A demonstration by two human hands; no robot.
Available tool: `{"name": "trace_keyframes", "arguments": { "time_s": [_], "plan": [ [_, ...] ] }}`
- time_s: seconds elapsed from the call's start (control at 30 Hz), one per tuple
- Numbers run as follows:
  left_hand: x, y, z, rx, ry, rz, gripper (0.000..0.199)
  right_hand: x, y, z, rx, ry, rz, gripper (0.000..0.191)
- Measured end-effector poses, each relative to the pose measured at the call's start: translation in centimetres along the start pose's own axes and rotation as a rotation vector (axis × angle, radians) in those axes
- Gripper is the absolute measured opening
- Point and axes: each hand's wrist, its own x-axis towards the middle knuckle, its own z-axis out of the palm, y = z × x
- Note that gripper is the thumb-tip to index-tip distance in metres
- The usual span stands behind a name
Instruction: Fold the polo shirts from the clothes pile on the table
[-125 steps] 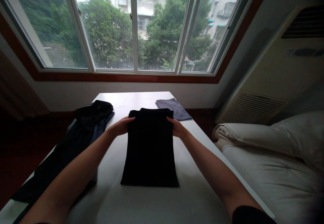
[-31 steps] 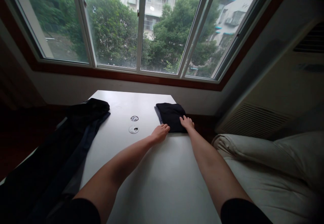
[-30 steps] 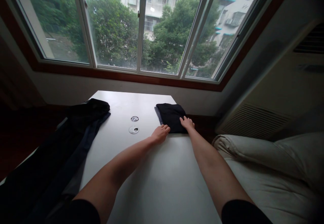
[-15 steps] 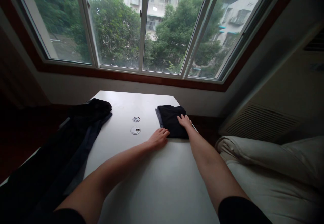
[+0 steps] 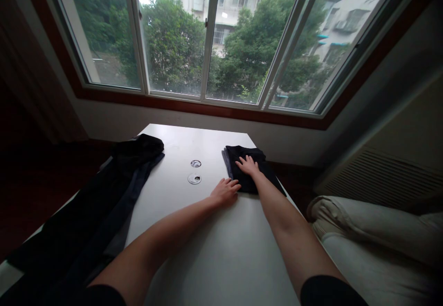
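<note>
A black garment (image 5: 246, 184), folded into a compact shape, lies on the white table (image 5: 194, 241) at its far right, with a greyish layer showing along its left edge. Flat on top of it rests my right hand (image 5: 248, 165), fingers spread. My left hand (image 5: 226, 192) lies at the near left corner of the garment, fingertips on its edge and fingers a little apart and slightly bent. The garment's right part is partly hidden under my right forearm and reaches the table edge.
Dark clothes (image 5: 93, 204), black and navy, lie in a loose heap along the table's left side. Two round metallic fittings (image 5: 194, 178) are set in the tabletop. A pale cushioned seat (image 5: 374, 250) stands at the right, and a window (image 5: 204, 98) lies beyond the table.
My right hand has slid left from the garment's right side to its middle. The garment's right part now spreads farther toward the table edge. The whole view has shifted slightly.
</note>
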Motion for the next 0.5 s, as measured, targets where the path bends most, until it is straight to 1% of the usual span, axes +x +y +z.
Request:
{"name": "trace_keyframes", "arguments": {
  "time_s": [0.03,0.13,0.17,0.27,0.37,0.43,0.47,0.5],
  "plan": [
    [-0.1,0.1,0.0,0.001,-0.005,-0.014,0.044,0.2,-0.2,0.1,-0.004,-0.019,0.005,0.071],
    [-0.6,0.9,0.4,-0.013,-0.035,-0.053,0.048,0.7,-0.5,0.2,-0.020,0.079,-0.015,0.073],
    [-0.8,1.3,0.6,-0.022,-0.052,-0.060,0.051,0.9,-0.7,0.3,-0.020,0.082,-0.030,0.071],
    [-1.3,2.6,1.1,-0.039,-0.081,-0.064,0.060,1.8,-1.2,0.3,-0.014,0.009,-0.065,0.069],
    [-1.6,3.4,1.2,-0.045,-0.099,-0.068,0.063,2.7,-2.0,0.1,0.010,0.011,-0.082,0.069],
    [-1.7,3.6,1.0,-0.058,-0.111,-0.071,0.062,2.9,-2.4,0.0,0.035,-0.014,-0.105,0.067],
    [-1.8,3.6,0.9,-0.064,-0.103,-0.078,0.061,2.9,-2.4,-0.1,0.044,-0.004,-0.104,0.065],
    [-1.9,3.7,0.8,-0.067,-0.081,-0.096,0.060,2.9,-2.1,-0.2,0.052,0.036,-0.079,0.065]
  ]
}}
